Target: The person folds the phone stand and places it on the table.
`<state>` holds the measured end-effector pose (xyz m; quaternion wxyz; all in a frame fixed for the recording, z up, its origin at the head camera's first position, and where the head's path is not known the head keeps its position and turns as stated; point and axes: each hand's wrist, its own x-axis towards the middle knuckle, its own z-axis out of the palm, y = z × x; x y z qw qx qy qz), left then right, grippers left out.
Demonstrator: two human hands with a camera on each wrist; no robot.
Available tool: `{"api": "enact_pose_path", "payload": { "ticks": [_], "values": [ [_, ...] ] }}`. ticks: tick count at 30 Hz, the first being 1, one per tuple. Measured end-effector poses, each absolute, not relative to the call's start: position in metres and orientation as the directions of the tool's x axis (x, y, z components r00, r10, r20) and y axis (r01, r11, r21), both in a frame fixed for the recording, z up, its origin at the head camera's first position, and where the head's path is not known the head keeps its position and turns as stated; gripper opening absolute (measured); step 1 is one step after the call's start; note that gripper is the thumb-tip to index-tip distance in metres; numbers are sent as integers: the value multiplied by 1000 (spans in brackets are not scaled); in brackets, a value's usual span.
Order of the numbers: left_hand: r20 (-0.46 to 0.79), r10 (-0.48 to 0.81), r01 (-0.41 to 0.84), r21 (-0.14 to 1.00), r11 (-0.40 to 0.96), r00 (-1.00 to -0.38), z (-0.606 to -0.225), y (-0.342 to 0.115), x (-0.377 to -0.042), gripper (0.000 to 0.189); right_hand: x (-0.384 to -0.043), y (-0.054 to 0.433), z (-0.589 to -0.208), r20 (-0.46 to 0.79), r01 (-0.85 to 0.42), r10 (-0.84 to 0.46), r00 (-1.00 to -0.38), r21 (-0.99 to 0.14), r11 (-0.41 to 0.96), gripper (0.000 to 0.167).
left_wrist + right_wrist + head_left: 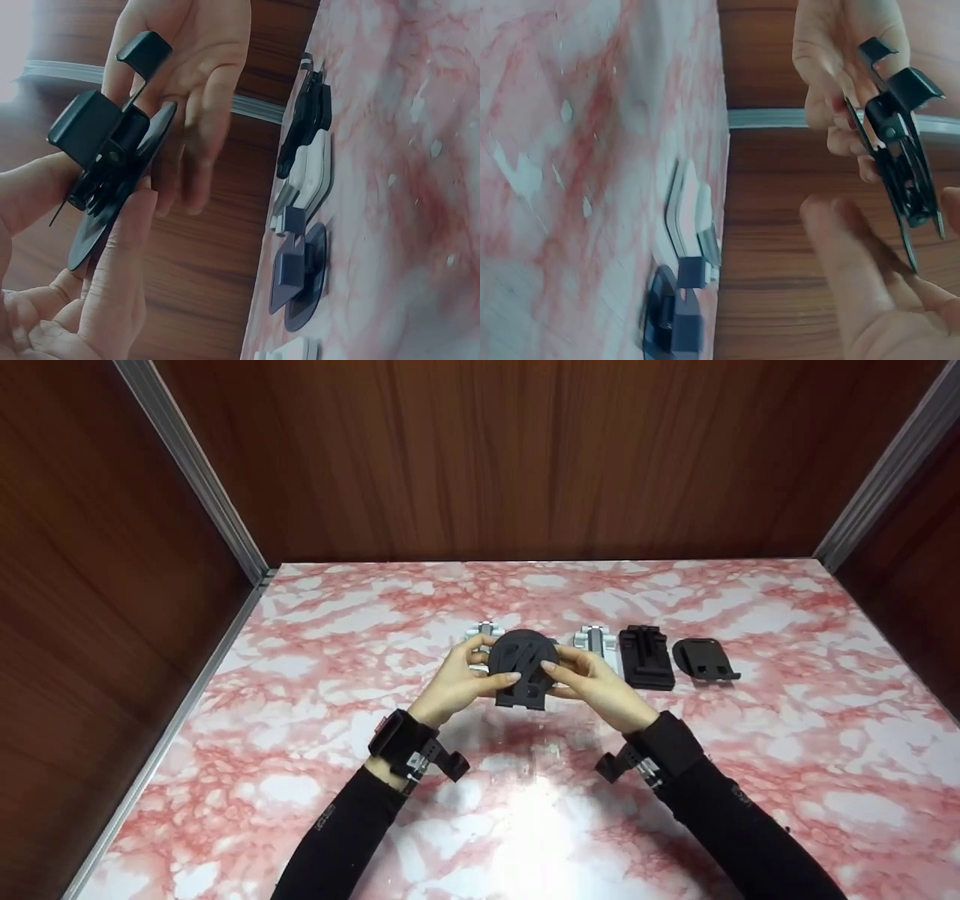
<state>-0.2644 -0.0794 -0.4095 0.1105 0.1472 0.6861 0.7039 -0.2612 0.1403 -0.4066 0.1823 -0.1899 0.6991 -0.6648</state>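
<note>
Both hands hold a black folding phone stand (523,649) with a round base above the table. My left hand (456,679) grips it at its left side, thumb on the front and fingers behind. At the other side, my right hand (596,682) has its thumb on the stand's front, with fingers at the disc's edge and behind. In the right wrist view some right fingers (840,247) reach past the disc. Seen from the left wrist, the held phone stand (112,150) shows two bent lips and a hinged arm.
Behind the hands stand a dark blue stand (307,281), partly hidden in the head view, and white-grey stands (484,628) (596,641). To the right are a thick black stand (646,660) and a flat black round-based one (705,658). Wood-patterned panels (525,457) enclose the marbled table (337,660).
</note>
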Motion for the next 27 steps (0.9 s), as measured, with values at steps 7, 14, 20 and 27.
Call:
{"api": "enact_pose_path", "payload": {
  "ticks": [7, 14, 20, 27],
  "values": [
    [76, 296, 62, 997, -56, -952, -404, -96, -271, 45, -257, 149, -404, 105, -244, -525, -845, -948, 203, 55],
    [45, 195, 37, 998, -46, -980, -401, -117, -283, 46, -254, 159, -406, 181, -390, -487, -854, -843, 370, 57],
    [7, 89, 4, 999, -34, -996, -406, -138, -296, 47, -245, 167, -408, 257, -485, -427, -867, -636, 600, 60],
    [-13, 6, -13, 998, 64, -1000, -418, -165, -312, 47, -240, 177, -412, 294, -513, -420, -859, -483, 710, 68]
  ]
}}
